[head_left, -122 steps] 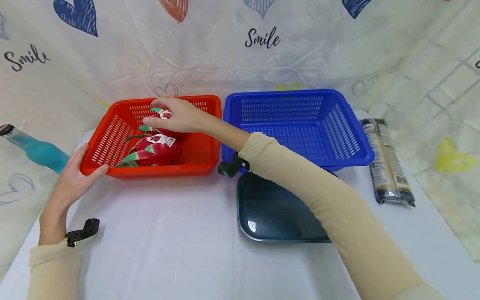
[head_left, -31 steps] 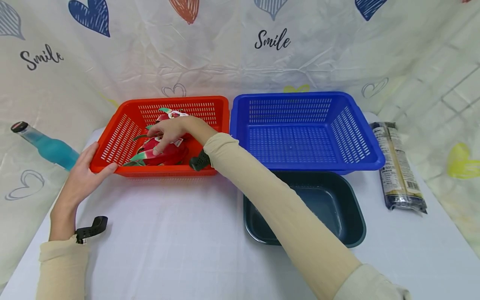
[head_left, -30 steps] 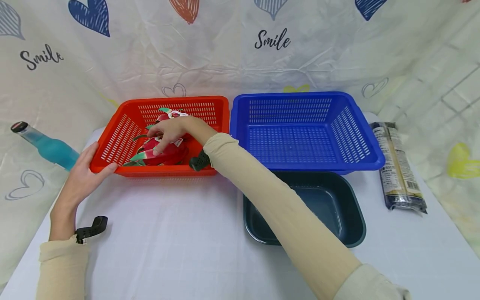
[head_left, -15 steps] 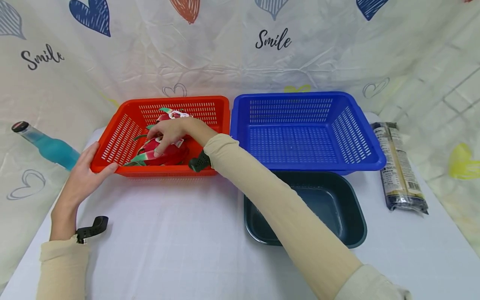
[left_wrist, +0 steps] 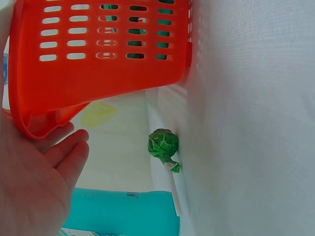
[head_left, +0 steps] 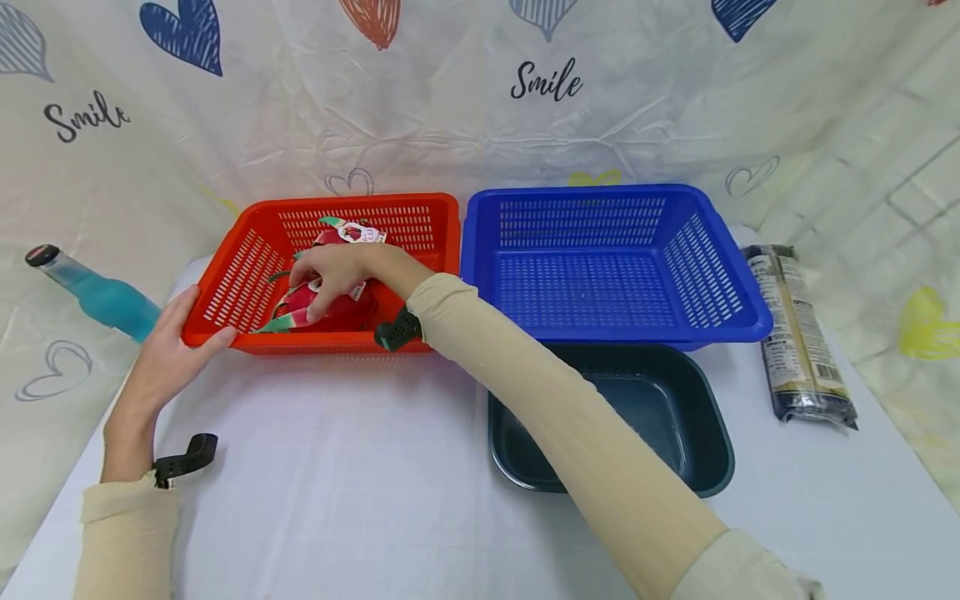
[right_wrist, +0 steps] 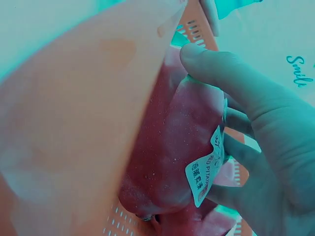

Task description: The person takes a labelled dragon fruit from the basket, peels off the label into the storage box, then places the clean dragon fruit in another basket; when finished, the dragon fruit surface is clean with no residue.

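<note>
In the head view, my right hand (head_left: 337, 265) reaches into the red basket (head_left: 352, 342) and grips the nearer dragon fruit (head_left: 343, 315). The right wrist view has the thumb on one side of this pink-red fruit and the fingers round the other, beside its white label (right_wrist: 202, 177). A second dragon fruit (head_left: 352, 232) lies behind it, partly covered by the hand. My left hand (head_left: 161, 354) holds the basket's front left corner, thumb over the front rim and fingers along the left side. From the left wrist view, its fingertips (left_wrist: 74, 152) show below the corner.
A blue bottle (head_left: 116, 304) stands left of the red basket, near a green-wrapped lollipop (left_wrist: 163, 143). A blue basket (head_left: 600, 333) adjoins the red one. In front of it sits a dark green tub (head_left: 660, 408), with a printed packet (head_left: 798, 333) to the right.
My right hand has come from the farther dragon fruit to the nearer one. In the last half second, hand and fruit have shifted slightly. The left hand stays on the basket corner.
</note>
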`<state>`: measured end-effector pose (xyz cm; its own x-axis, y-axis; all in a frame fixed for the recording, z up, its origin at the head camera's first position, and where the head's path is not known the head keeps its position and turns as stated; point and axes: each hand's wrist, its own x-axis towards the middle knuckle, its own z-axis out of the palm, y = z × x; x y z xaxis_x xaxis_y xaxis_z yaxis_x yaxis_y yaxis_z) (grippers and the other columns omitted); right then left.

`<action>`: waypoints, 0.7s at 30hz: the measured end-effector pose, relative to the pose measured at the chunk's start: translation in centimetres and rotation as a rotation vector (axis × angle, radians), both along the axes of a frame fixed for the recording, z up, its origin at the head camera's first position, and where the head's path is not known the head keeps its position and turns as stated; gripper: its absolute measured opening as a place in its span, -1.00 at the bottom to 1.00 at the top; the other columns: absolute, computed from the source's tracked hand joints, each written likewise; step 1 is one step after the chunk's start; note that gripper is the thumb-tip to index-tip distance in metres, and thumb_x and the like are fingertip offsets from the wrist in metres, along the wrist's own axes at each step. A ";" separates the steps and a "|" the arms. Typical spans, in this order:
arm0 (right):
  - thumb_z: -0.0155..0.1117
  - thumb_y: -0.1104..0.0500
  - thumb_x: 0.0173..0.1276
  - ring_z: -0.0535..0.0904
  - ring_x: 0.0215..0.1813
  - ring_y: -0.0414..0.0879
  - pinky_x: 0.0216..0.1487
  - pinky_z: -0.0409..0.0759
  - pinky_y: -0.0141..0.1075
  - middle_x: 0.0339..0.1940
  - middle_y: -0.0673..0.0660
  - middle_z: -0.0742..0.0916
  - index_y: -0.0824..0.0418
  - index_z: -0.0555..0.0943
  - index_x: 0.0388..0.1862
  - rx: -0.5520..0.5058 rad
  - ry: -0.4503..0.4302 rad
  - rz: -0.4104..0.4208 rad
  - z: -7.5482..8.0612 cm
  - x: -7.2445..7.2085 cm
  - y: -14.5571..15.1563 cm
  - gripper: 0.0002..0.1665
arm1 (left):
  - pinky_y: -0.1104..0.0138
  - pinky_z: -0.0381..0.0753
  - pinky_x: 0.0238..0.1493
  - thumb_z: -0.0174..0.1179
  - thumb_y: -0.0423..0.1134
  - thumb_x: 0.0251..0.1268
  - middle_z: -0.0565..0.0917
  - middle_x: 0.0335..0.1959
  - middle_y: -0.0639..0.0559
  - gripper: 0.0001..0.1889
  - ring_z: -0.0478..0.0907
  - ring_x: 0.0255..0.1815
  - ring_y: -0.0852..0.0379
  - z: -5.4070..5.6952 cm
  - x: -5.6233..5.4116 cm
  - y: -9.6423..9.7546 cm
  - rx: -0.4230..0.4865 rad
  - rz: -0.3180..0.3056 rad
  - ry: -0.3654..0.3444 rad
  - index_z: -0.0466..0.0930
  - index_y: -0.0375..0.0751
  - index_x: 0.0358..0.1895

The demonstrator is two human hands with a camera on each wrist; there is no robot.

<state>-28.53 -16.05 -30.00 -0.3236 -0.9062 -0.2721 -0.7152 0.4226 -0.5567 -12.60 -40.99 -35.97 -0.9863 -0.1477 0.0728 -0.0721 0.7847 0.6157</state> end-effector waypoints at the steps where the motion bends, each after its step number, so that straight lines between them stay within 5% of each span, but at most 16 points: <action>1: 0.38 -0.17 0.19 0.28 0.32 -0.22 0.20 0.44 -0.45 0.34 -0.04 0.45 0.01 0.38 0.37 -0.003 0.006 0.002 0.0 0.0 0.0 -0.21 | 0.78 0.28 -0.39 0.16 0.08 0.30 -0.04 0.56 -0.26 -0.06 0.14 0.32 -0.35 0.0 0.0 0.0 0.001 0.000 -0.001 -0.26 0.05 0.58; 21: 0.29 -0.10 0.21 0.38 0.18 -0.21 0.06 0.45 -0.51 0.22 -0.01 0.53 0.09 0.49 0.28 -0.176 0.109 0.008 0.2 0.0 0.4 -0.34 | 0.80 0.29 -0.36 0.17 0.12 0.28 -0.03 0.57 -0.22 -0.04 0.16 0.32 -0.34 -0.2 0.1 0.0 0.001 0.000 0.013 -0.25 0.08 0.58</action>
<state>-28.49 -15.65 -29.79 -0.3352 -0.9393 -0.0728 -0.7783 0.3196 -0.5404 -12.47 -40.95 -36.12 -0.9854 -0.1473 0.0857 -0.0635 0.7841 0.6174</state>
